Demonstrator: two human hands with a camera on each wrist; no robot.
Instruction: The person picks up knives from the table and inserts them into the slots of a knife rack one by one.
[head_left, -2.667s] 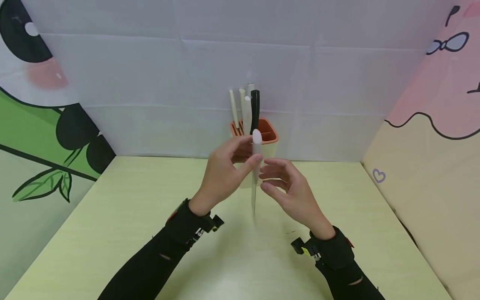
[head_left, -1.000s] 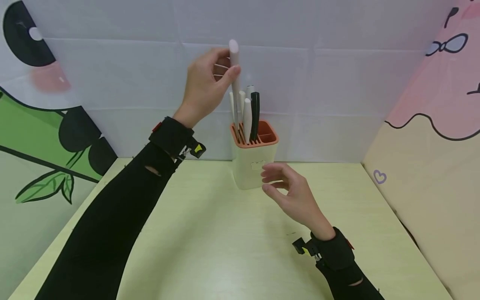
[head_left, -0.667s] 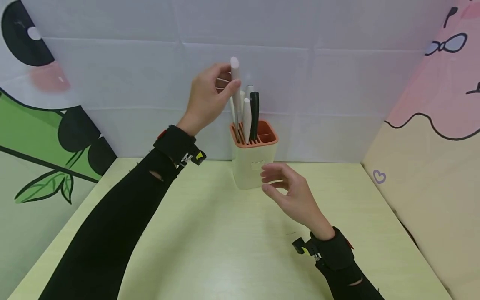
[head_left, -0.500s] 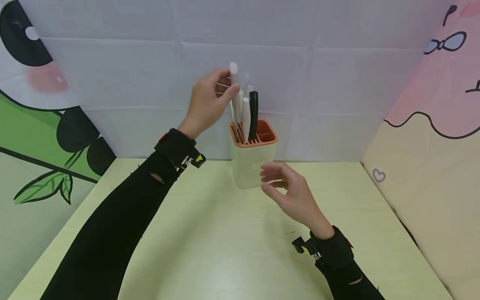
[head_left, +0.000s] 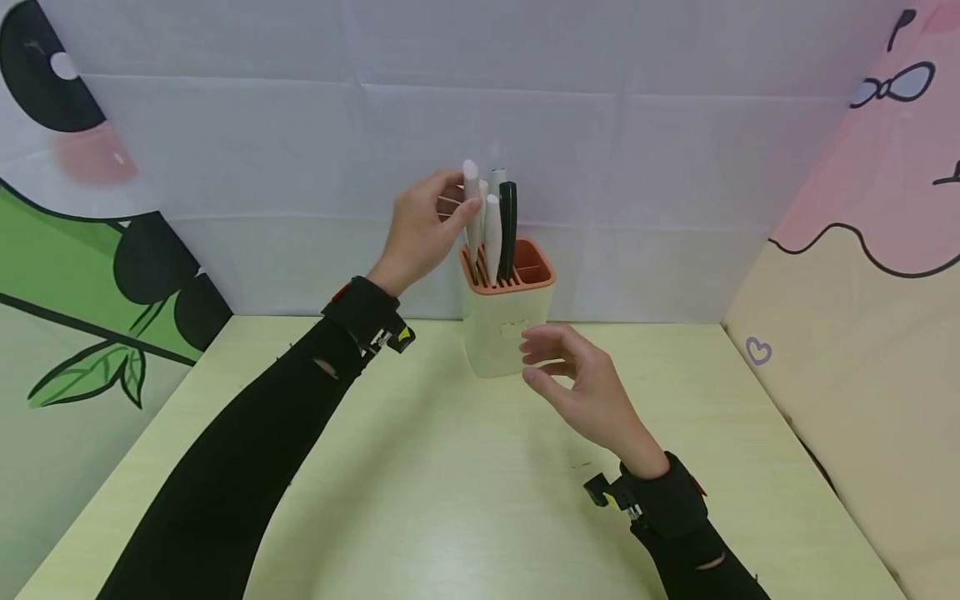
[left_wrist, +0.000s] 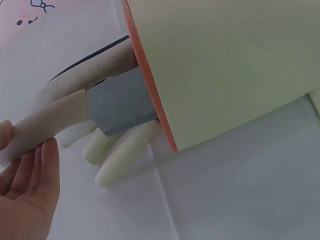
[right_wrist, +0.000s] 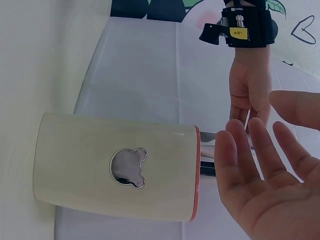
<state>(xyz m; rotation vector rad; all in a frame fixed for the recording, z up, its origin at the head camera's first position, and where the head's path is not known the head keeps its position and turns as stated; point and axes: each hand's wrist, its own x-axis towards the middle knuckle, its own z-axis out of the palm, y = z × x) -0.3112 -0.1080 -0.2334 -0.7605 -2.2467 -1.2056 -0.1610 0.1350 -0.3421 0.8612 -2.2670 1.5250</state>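
Note:
My left hand (head_left: 427,225) pinches the white handle of a kitchen knife (head_left: 471,179) between thumb and fingers. The knife stands upright, its broad grey blade (left_wrist: 122,102) partly inside a slot of the cream knife block (head_left: 502,333); the lower blade is hidden there. Around it in the slotted orange top stand other white-handled knives (head_left: 492,237) and a black-handled one (head_left: 507,225). My right hand (head_left: 577,379) hovers in front of the block's right side, fingers loosely bent, palm facing left, holding nothing.
The block stands on a pale wooden table (head_left: 420,500) close to the white back sheet (head_left: 337,167). Its right part has a wider orange compartment (head_left: 532,265). Printed cartoon sheets flank the table on both sides.
My left hand has carried the knife from in front of the block up over it, then lowered the blade into a left slot. The right hand stays almost still.

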